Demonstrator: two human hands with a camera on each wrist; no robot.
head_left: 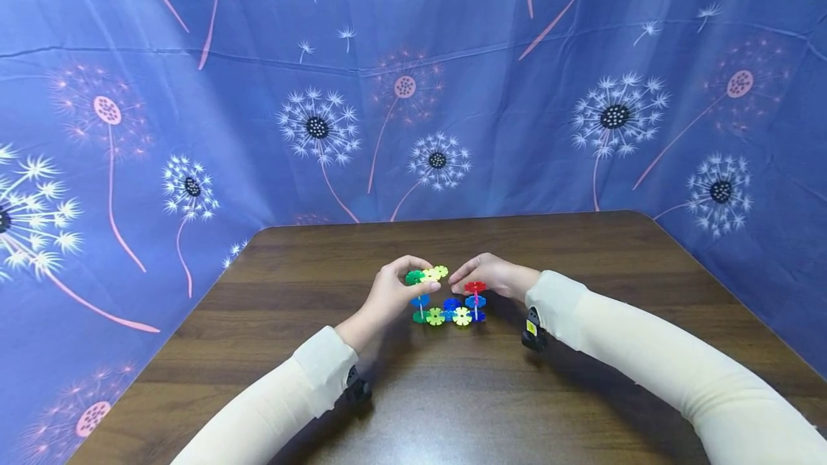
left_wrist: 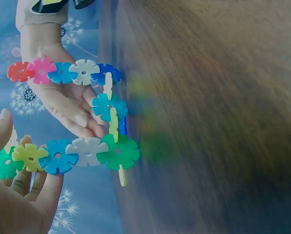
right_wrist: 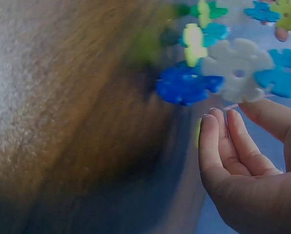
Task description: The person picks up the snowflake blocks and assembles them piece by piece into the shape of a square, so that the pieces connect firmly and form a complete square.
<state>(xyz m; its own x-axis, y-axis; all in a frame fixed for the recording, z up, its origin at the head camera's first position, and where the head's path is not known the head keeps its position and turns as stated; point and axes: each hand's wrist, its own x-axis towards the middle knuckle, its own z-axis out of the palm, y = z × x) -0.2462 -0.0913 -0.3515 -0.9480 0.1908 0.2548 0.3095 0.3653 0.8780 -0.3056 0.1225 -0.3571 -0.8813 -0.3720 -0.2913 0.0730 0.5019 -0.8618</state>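
An open frame of interlocking plastic snowflake discs stands on the table in the head view, with a base row and an upright column at each side. My left hand pinches the top of the left column, around a green disc and the yellow discs reaching rightward from it. In the left wrist view that column ends in a green disc between thumb and fingers. My right hand is behind the right column, topped by a red disc; its fingers are loosely extended and hold nothing.
The brown wooden table spreads around the frame. A blue curtain with dandelion prints hangs behind its far edge. Both wrists carry a small black camera, close over the tabletop.
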